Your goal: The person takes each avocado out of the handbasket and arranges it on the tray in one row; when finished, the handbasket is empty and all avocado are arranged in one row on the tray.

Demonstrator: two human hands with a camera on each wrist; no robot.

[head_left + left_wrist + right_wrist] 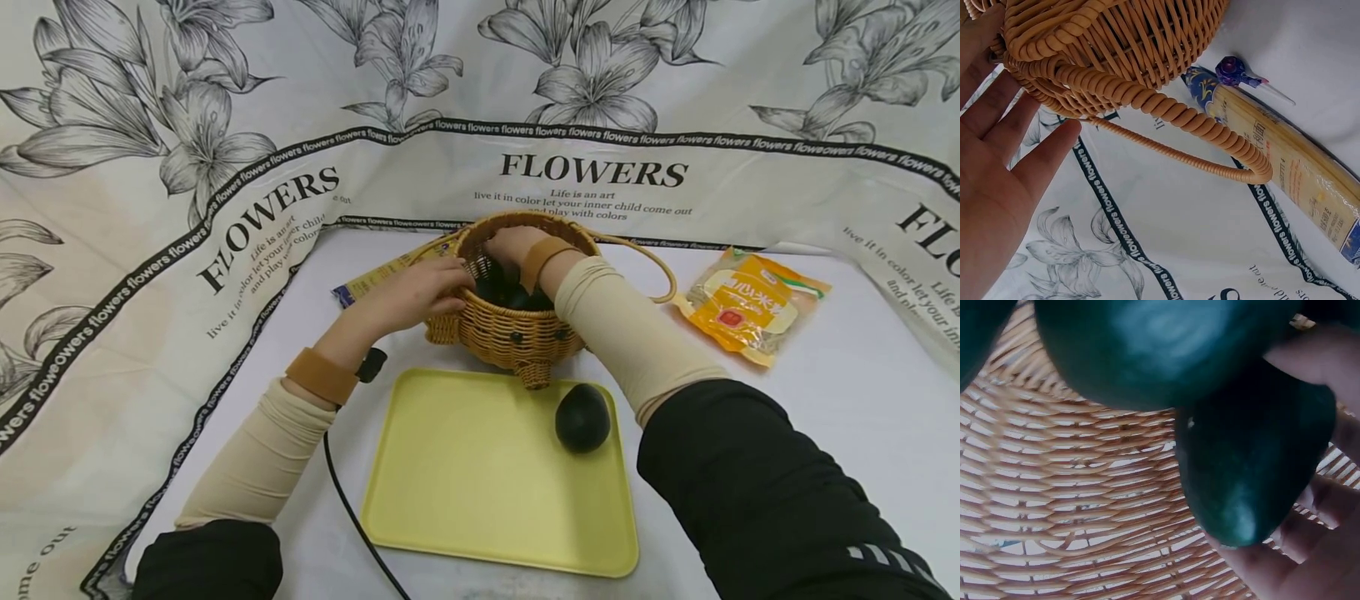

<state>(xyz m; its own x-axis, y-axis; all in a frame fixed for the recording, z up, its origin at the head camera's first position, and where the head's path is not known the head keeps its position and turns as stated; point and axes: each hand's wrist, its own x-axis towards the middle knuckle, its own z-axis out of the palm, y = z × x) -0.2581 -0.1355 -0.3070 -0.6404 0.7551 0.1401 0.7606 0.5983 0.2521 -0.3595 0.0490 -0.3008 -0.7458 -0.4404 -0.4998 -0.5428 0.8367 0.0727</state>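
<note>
An avocado [582, 418], dark and smooth, lies on the yellow tray [491, 475] near its far right corner. The tray sits on a white table [847, 467], and a black cable [339, 475] runs along its left side.

Just beyond the tray stands a wicker basket [487, 333], upright, with a stubby bump on its front that reaches the tray's far edge. The person's left hand [416, 293], with a tan band on the wrist, is at the left part of the rim. Its fingers are extended and relaxed, touching the basket with a loose grip beside one wicker handle [1166, 112].

The person's right hand [513, 246] reaches down inside the basket. There it grasps a second avocado [1254, 462], the thumb over one side and the fingers curled around the other. A third avocado [1160, 347] is right above it in the right wrist view, and more dark fruit shows at the edges.

To the right of the basket lies an orange packet [742, 304], flat on the table. On the left, partly behind the basket, is a long noodle packet [378, 277], with a purple-wrapped lollipop [1230, 70] by its blue end. A white flower-printed cloth [420, 179] hangs behind everything.
</note>
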